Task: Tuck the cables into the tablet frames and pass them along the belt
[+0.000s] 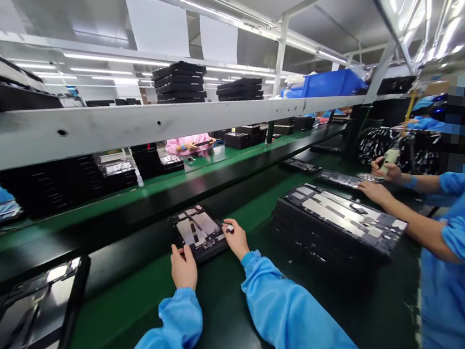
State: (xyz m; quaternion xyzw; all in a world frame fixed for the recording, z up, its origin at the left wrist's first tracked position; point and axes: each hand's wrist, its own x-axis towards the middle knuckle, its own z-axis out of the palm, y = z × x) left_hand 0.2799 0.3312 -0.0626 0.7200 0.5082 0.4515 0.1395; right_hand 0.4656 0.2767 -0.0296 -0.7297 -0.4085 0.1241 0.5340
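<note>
An opened tablet [198, 228], with silvery panels and dark circuit parts showing, lies in a black tray [211, 255] on the green work surface. My left hand [185, 269] is at the tray's near left edge, its thumb and fingers closed on the rim. At the right end of the tablet is my right hand [237, 239], its fingers bent together. A small light and dark bit shows at those fingertips, too small to name. Both my arms wear blue sleeves.
To the right stands a tall stack of black trays [313, 237] topped by an opened tablet. Another opened tablet [44, 301] lies at lower left. A white shelf beam [158, 123] crosses ahead. A co-worker in blue [459, 251] holds a pale tool [390, 159] at the right.
</note>
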